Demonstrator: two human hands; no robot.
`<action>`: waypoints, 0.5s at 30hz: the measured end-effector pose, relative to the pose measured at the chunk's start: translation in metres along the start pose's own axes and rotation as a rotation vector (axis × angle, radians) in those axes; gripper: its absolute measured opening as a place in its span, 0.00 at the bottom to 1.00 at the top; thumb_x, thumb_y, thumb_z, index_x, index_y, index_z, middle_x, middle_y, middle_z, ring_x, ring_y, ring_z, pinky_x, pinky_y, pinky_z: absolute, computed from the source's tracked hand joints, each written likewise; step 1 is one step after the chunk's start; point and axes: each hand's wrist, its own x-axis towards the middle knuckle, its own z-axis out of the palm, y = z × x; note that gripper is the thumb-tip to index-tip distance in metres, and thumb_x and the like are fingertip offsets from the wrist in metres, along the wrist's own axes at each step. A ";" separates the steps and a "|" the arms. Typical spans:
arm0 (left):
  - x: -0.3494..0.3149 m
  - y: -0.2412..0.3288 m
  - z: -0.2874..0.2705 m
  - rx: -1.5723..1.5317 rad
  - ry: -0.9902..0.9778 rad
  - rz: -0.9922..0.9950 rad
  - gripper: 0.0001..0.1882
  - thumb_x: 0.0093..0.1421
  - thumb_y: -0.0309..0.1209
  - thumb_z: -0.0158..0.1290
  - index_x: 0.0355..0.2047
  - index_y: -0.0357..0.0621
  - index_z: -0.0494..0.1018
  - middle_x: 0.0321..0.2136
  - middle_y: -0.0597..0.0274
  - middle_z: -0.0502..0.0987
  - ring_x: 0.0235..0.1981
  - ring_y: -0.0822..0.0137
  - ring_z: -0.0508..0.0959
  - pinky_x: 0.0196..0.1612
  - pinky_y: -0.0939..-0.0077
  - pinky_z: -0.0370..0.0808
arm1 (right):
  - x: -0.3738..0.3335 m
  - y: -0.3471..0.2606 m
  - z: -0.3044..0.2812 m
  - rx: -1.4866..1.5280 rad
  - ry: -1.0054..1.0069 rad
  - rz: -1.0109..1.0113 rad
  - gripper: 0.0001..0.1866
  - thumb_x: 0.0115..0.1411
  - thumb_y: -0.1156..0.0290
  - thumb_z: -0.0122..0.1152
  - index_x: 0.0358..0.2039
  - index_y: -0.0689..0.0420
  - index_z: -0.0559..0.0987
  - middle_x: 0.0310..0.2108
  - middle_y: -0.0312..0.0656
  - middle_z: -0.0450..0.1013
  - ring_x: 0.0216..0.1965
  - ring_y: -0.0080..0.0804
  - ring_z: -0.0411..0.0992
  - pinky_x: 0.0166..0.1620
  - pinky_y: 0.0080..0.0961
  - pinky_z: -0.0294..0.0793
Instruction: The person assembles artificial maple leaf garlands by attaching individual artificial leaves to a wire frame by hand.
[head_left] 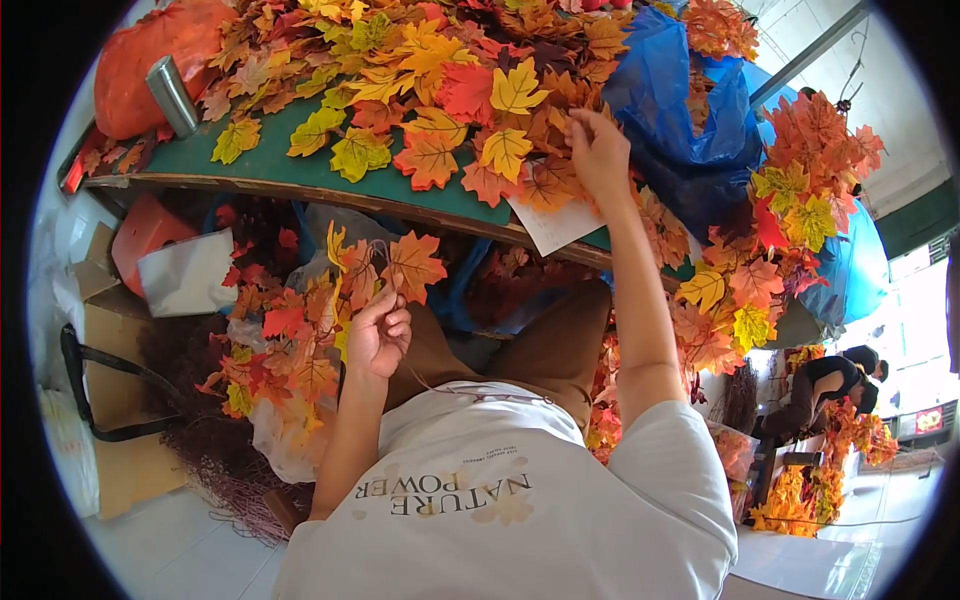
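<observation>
My left hand (381,331) is closed in a pinch above my lap, holding a thin wire stem with artificial maple leaves on it. An orange leaf (414,264) stands out just beyond the fingertips, and thin brown strands trail below the hand. Farther out, my right hand (600,153) reaches over the green table (275,150) with its fingers bent together among orange leaves; what they grip is hidden. A spread pile of artificial maple leaves (430,60) in yellow, orange and red covers the tabletop. Beneath my right wrist lies a white paper (550,225).
A metal cup (172,97) and a red bag (150,65) sit at the table's far left. Blue plastic bags (680,90) stand at right beside hanging leaf bunches (750,280). Bundled brown twigs (235,480) lie at lower left. Another person (822,388) bends at far right.
</observation>
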 end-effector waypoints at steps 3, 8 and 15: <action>-0.001 0.002 -0.002 0.001 0.005 0.004 0.14 0.59 0.24 0.48 0.46 0.42 0.71 0.26 0.66 0.71 0.21 0.79 0.66 0.20 0.91 0.63 | 0.039 -0.033 -0.003 0.184 -0.079 0.048 0.11 0.61 0.80 0.47 0.42 0.64 0.74 0.33 0.43 0.75 0.35 0.26 0.75 0.39 0.23 0.76; 0.000 0.003 -0.004 0.008 0.027 0.010 0.13 0.60 0.24 0.47 0.46 0.42 0.71 0.26 0.68 0.70 0.20 0.80 0.65 0.18 0.91 0.62 | 0.126 0.012 0.020 -0.183 -0.119 -0.118 0.13 0.59 0.74 0.50 0.45 0.58 0.75 0.36 0.45 0.76 0.37 0.35 0.75 0.41 0.31 0.75; -0.005 0.006 0.000 0.058 -0.007 0.048 0.12 0.61 0.25 0.46 0.45 0.41 0.70 0.26 0.70 0.69 0.19 0.81 0.65 0.19 0.91 0.62 | 0.150 0.042 0.084 -0.360 -0.540 -0.292 0.29 0.51 0.78 0.51 0.56 0.50 0.65 0.46 0.50 0.70 0.47 0.48 0.68 0.48 0.36 0.69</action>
